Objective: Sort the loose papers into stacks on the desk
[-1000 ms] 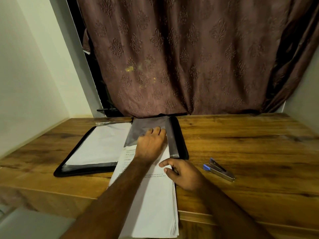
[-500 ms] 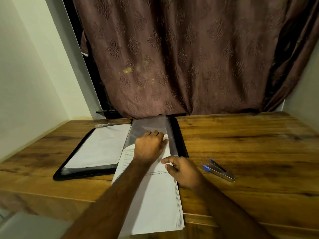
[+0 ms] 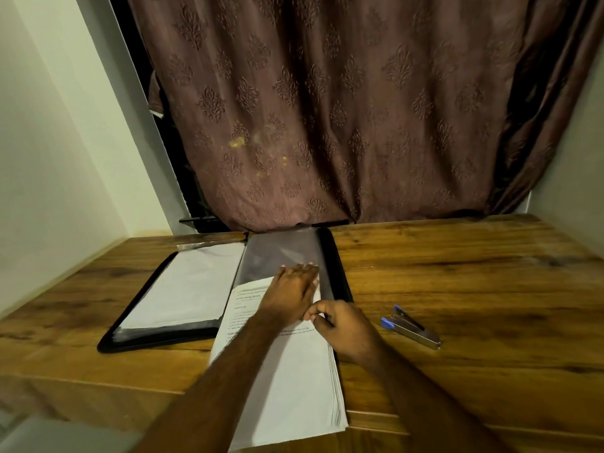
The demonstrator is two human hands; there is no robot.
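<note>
Brown wooden desk [image 3: 457, 289] with an open black zip folder [image 3: 333, 263] at its 11 o'clock area, clear sleeves showing. A stack of white printed papers [image 3: 287, 380] lies at 6 o'clock, its far end overlapping the folder's right half and its near end overhanging the desk edge. Left hand [image 3: 291, 292] rests flat on the stack, fingers straight (grip open). Right hand [image 3: 343, 325], touching the left, pinches the top sheet's right edge. A blue-and-silver metal stapler [image 3: 411, 328] lies at 3 o'clock of the hands, near but apart.
</note>
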